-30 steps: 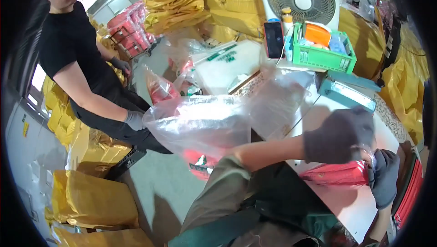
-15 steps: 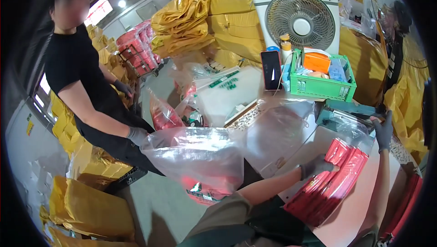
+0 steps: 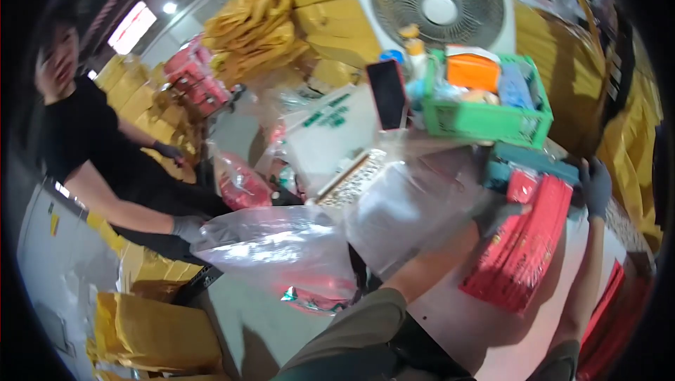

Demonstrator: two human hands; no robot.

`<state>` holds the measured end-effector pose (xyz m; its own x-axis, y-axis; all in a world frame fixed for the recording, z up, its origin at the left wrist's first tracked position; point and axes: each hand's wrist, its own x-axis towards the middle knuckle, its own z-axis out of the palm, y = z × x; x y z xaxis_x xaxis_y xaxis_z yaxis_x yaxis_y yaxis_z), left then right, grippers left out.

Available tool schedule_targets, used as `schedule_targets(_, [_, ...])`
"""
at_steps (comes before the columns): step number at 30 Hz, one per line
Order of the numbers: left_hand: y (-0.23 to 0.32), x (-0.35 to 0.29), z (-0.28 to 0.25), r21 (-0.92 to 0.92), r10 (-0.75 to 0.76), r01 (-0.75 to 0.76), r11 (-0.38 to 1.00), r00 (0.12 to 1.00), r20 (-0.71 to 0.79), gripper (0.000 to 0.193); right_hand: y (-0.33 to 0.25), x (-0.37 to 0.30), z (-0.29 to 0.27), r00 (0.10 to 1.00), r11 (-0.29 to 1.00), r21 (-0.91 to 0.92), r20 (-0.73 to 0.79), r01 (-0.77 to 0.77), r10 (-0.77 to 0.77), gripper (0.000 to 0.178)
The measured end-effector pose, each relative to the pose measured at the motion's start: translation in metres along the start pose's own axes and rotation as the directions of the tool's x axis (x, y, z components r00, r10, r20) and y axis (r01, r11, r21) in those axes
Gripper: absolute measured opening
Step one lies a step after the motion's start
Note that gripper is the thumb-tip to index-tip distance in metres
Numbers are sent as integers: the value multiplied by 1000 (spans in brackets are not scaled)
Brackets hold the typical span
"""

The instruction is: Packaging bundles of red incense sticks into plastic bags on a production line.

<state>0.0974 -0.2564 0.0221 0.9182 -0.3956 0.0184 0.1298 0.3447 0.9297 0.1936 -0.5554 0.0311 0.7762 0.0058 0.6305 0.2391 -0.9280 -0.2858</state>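
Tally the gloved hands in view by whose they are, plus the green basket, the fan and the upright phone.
Wearer's gloved hands: 2, left hand, right hand
Co-worker's gloved hands: 2
Green basket: 1
Fan: 1
Phone: 1
Total: 7

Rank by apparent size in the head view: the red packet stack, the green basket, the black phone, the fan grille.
1. Red packet stack, though nearest the camera.
2. Fan grille and green basket look about alike; unranked.
3. Black phone, clearly smallest.
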Motion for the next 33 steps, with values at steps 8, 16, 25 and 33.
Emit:
schedule_targets(8, [-6,4,-4,21,-158,160,987,985,-68,50,-52,15,-11,992,992,-12,28,-124,125,33])
schedule_targets(16, [-47,-36,-9,89,-215,215,973,977,-6,43,-61,2,-51,912,940,-178,243,-292,330,47])
schedule_targets(25, [11,-58,25,999,-60,39,29,997,-37,43,54,-106,-239,872,783,-525,143,-333,467,61])
schedule_targets(33, [-83,-41,170,749,291,-542,380,839,460,55,208,-236,-395,530,238,-624,-335,-744,779,77])
